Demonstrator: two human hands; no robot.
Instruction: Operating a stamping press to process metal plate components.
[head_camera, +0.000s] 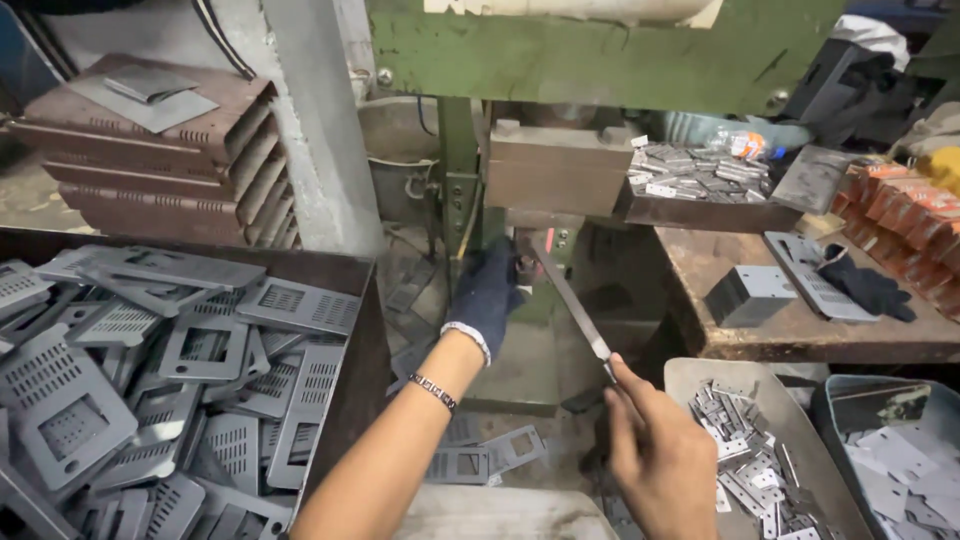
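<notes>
**File at the press**

Head view: my left hand (487, 290), in a dark blue knitted glove, reaches to the centre of the frame and closes around something at the foot of the green metal press (600, 50); what it grips I cannot tell. My bare right hand (655, 455), lower right of centre, is clamped on the handle end of a long flat grey steel file (570, 295), which slants up and left so that its tip lies just beside my gloved fingers. At lower left, a brown bin (350, 300) holds perforated grey sheet-metal plates (180, 380). At lower right, a grey tray (690, 375) carries small silver stamped pieces (745, 460)
</notes>
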